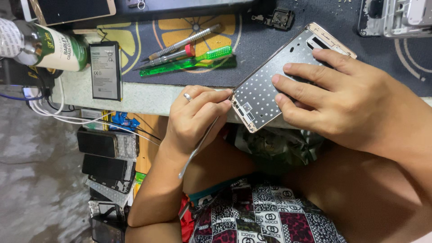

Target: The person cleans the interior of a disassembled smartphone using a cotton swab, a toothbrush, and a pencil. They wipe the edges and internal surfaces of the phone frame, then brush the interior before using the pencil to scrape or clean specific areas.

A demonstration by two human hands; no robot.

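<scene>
Left hand [198, 119] pinching thin metal pry tool [198, 146], tip at near-left corner of phone frame [274, 83]. Right hand [346, 96] pressed flat on frame at near table edge [148, 96]. Screwdrivers [186, 56] farther left.

One head-worn camera looks steeply down, close over the workbench edge [148, 96]
</scene>
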